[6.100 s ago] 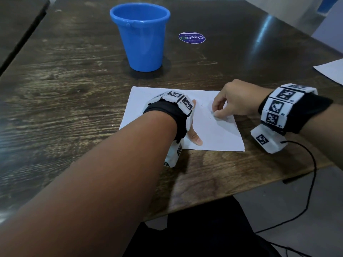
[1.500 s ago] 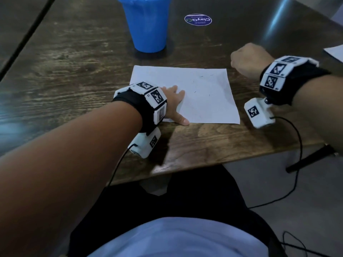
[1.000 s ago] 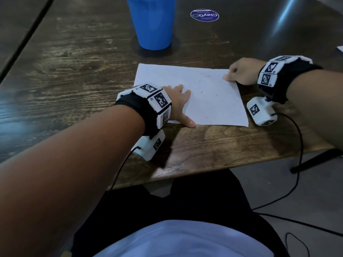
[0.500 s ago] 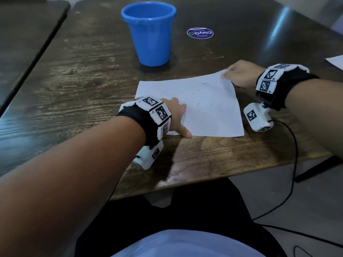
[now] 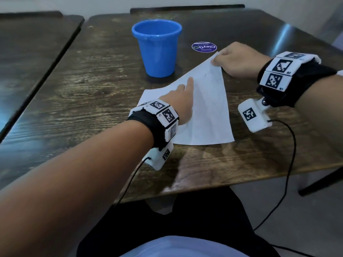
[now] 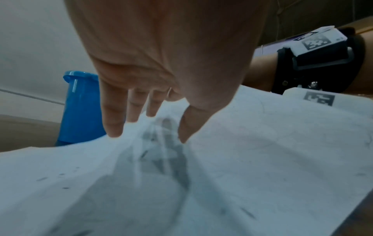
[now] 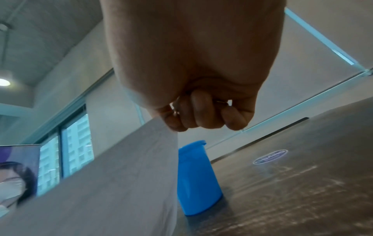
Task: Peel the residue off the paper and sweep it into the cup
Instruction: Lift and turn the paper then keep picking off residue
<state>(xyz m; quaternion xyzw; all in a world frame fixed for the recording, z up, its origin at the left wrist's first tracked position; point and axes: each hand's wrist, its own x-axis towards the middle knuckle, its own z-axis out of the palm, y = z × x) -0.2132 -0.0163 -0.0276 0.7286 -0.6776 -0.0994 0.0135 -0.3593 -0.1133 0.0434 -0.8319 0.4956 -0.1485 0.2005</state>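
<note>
A white sheet of paper (image 5: 207, 112) lies on the dark wooden table (image 5: 83, 86), with small dark specks of residue (image 6: 64, 186) scattered on it. My right hand (image 5: 233, 62) pinches the sheet's far right corner and holds it raised off the table; the paper (image 7: 125, 175) slopes down from my fingers (image 7: 193, 115). My left hand (image 5: 181, 99) rests on the paper with straight fingers (image 6: 113, 121) pointing toward the blue cup (image 5: 157, 47). The cup stands upright just beyond the sheet; its inside does not show any residue.
A round purple sticker (image 5: 204, 47) is stuck to the table right of the cup. A second table (image 5: 27, 52) adjoins on the left. Wrist camera cables (image 5: 285, 164) hang over the near table edge. Another sheet's edge shows at far right.
My right hand went from a fist off the paper to pinching the far right corner and has lifted it. My left hand slid forward along the sheet toward the cup.
</note>
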